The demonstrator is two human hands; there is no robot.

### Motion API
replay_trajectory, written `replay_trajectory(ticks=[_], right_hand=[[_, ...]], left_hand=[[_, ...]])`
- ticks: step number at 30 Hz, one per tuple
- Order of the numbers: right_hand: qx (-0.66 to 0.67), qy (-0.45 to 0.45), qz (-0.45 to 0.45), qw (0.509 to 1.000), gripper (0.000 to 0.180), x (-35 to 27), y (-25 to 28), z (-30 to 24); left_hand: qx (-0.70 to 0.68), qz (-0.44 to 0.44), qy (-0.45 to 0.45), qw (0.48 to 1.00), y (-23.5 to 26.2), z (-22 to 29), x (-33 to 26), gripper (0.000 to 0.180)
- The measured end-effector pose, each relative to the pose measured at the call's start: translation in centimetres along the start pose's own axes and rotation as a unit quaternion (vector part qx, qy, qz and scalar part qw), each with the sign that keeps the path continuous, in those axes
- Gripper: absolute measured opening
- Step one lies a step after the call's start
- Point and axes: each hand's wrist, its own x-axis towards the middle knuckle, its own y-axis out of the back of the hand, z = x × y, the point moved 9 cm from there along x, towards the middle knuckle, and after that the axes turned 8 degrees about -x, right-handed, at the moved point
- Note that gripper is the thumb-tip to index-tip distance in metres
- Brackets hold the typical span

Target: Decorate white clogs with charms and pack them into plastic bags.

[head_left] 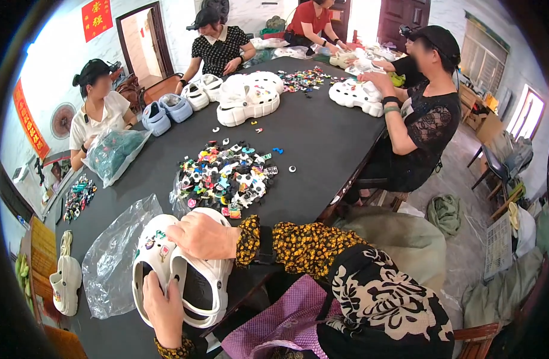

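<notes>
A pair of white clogs lies at the near edge of the black table. My left hand [164,305] reaches into the foot opening of the left clog [144,272], its fingers curled over the inside of the upper. Across the toe of that clog rests my right hand [204,234], fingers bent and pressed together on the upper; what sits under the fingertips is hidden. Small colourful charms [163,251] dot the left clog's upper. Beside it is the right clog [220,287], its toe partly covered by my right hand and wrist.
Just beyond the clogs spreads a heap of mixed shoe charms [229,179]. To the left lie a clear plastic bag [110,263], another white clog [66,287] and a smaller charm pile [79,198]. Blue clogs [176,107] and white clogs [247,106] stand farther off; co-workers sit around the table.
</notes>
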Motion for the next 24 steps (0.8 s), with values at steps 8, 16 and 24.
replay_trajectory(ticks=[8, 16, 24], right_hand=[[-0.033, 0.023, 0.004, 0.999, 0.018, -0.1, 0.2, -0.7], [-0.030, 0.034, 0.009, 0.999, 0.018, -0.3, 0.4, -1.0], [-0.031, 0.072, 0.066, 0.995, 0.019, -0.3, 2.7, -2.6]], left_hand=[[0.001, 0.004, 0.002, 1.000, -0.1, 0.3, 0.2, 0.028], [0.023, -0.018, 0.010, 1.000, -0.1, -0.2, 0.0, 0.035], [0.019, -0.008, 0.036, 0.999, -0.3, -1.1, -0.1, 0.036]])
